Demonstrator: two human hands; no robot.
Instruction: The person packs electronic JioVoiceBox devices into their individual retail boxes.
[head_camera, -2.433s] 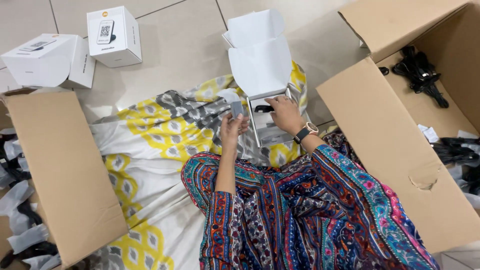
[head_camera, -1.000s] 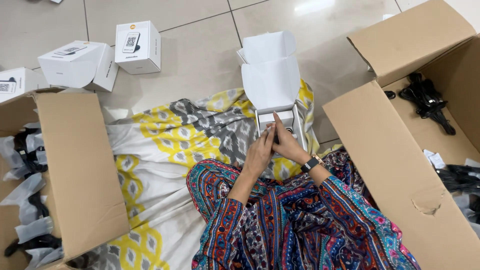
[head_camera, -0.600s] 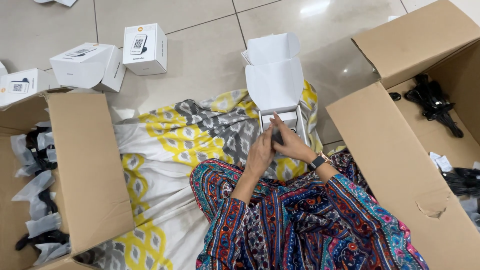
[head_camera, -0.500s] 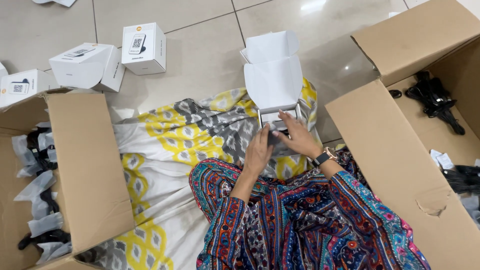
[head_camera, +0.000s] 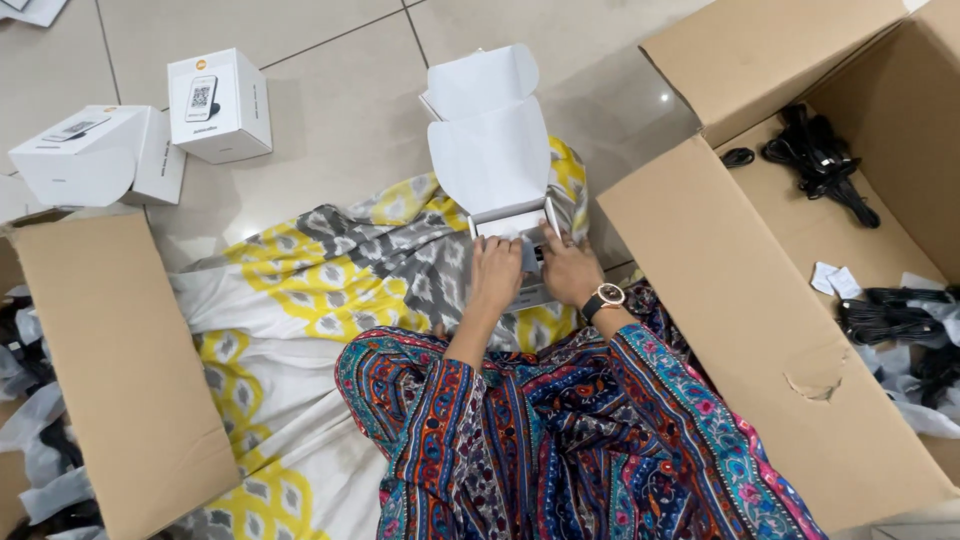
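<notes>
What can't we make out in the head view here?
- Contents of the open white box: hidden by the left hand and right hand.
- Grip of either hand: fingers overlap, too small.
- Left cardboard box: its inside cut off by the frame edge.
- Black cables: tangled, count unclear.

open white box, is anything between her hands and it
Nothing visible is. Both the left hand and the right hand already rest on the open white box, over a small dark item in it; its lid flaps stand up behind.
</notes>
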